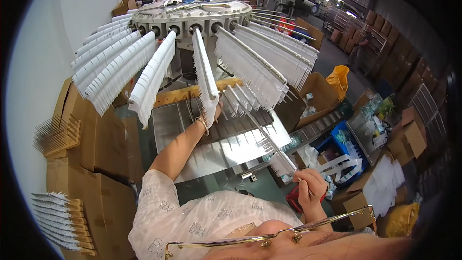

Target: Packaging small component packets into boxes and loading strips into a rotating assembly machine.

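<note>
My right hand [310,187] is closed round the near end of a long thin metal rod [262,127], which slants down from the rack toward me. A bunch of thin white strips [283,165] hangs on the rod just beyond my fingers. My left hand [218,111] reaches out over the metal table, beside a hanging row of white pieces [206,74] that hides part of it; its fingers do not show well. Close to it, more rods and short rows of white pieces [238,100] lie at a wooden bar [178,95].
A round metal machine head [192,13] holds several spokes loaded with white pieces. Cardboard boxes [91,183] stand at left, with pin-studded wooden racks [60,135] on them. At right are a blue crate [344,149], open cartons [315,96] and yellow bags [338,81].
</note>
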Demonstrator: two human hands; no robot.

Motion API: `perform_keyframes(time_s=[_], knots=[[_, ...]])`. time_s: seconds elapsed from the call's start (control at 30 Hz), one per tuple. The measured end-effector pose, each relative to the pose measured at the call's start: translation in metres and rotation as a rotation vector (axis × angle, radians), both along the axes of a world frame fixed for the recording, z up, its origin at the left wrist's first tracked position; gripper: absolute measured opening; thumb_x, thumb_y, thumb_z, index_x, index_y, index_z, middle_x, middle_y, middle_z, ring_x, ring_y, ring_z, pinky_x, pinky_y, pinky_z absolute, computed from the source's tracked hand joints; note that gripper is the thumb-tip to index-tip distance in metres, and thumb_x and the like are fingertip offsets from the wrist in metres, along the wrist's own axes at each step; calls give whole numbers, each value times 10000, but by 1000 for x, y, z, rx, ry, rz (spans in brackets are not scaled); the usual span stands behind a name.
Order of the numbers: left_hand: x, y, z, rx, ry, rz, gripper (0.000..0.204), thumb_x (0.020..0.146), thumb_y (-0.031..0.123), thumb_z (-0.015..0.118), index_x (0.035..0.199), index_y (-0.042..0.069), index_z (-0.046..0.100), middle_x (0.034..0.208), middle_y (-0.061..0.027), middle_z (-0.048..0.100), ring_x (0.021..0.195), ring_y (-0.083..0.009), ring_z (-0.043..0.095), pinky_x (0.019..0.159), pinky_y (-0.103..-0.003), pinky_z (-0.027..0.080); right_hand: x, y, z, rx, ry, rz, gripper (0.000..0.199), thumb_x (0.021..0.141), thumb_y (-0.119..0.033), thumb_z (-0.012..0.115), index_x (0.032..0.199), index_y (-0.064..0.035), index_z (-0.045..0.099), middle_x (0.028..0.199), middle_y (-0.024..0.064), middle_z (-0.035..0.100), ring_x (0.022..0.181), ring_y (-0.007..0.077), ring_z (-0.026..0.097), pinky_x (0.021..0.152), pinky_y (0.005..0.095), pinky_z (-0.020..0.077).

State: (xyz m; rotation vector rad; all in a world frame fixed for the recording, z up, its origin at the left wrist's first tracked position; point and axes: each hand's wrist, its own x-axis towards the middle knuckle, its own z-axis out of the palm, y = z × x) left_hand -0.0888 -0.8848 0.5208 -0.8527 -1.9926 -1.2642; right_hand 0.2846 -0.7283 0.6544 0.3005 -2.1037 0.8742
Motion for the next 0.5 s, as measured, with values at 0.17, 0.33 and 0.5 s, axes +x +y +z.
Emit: perform_keyframes(time_s=[0.17, 0.33, 0.5], knots=[[33, 9, 56, 519, -1046, -646, 182, 878, 241, 386, 792, 104, 470, 553, 12, 413, 398, -73, 339, 358, -222, 260, -17, -7, 20, 56, -26, -35, 131, 722, 41, 522, 826, 37, 601, 672, 120, 571, 561, 203, 557, 510, 267, 435], [49, 14, 52, 624, -897, -629, 196, 892, 220, 383, 834, 65, 489, 560, 25, 398, 396, -60, 313, 349, -200, 237, -58, -17, 16, 97, 22, -25, 151, 704, 54, 565, 851, 36, 599, 687, 133, 570, 560, 234, 555, 501, 299, 437], [102, 12, 66, 405, -934, -572, 172, 863, 128, 447, 967, 14, 523, 611, 26, 454, 449, -44, 354, 385, -191, 248, -64, -11, -10, 31, 59, -25, 164, 697, 53, 569, 858, 36, 600, 698, 134, 569, 581, 239, 556, 513, 301, 440]])
